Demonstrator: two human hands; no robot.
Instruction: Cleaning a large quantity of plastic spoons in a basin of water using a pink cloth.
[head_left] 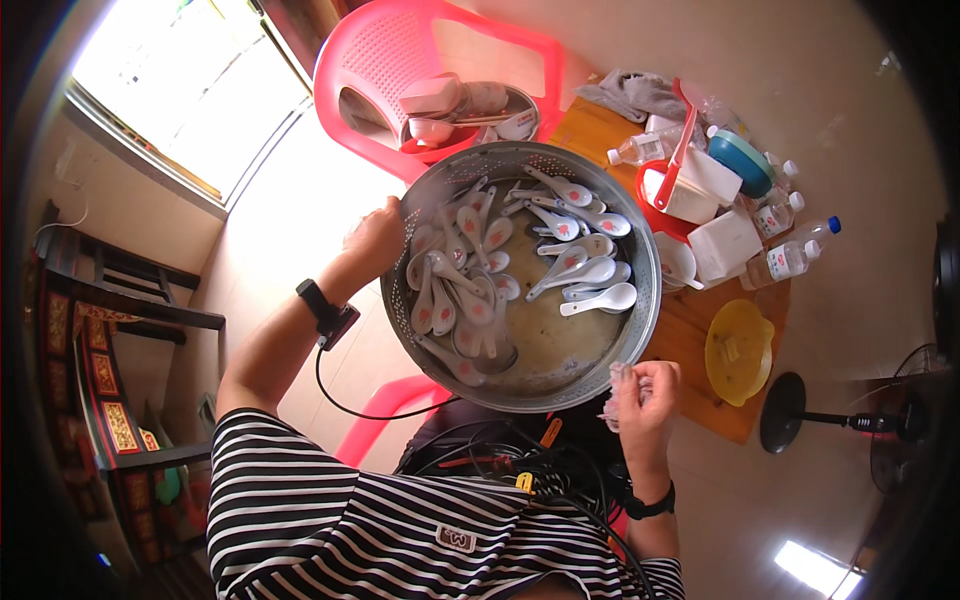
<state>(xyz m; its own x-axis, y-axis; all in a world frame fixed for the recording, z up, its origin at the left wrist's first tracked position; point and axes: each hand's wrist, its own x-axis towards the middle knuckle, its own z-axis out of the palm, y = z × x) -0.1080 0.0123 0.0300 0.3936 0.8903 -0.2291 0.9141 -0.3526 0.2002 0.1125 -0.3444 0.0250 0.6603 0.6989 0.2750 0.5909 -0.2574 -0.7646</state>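
Note:
A large grey metal basin [400, 330] with perforated upper walls is in front of me, tilted, with murky water [560, 345] in it. Many white soup spoons [598, 299] with red motifs lie inside, heaped on its left and upper right. At the basin's left rim, my left hand [375, 238] is closed on the edge, its fingertips partly hidden. My right hand [650, 400] is just outside the lower right rim, closed round a crumpled, pale pinkish scrubbing cloth [614, 398].
A pink plastic chair [545, 60] beyond the basin holds stacked bowls. On the wooden table [690, 345] at right are plastic bottles [790, 260], white containers [725, 245], a red-handled strainer [678, 160] and a yellow bowl [738, 345]. A fan stand [785, 412] is farther right; cables [560, 470] cross my lap.

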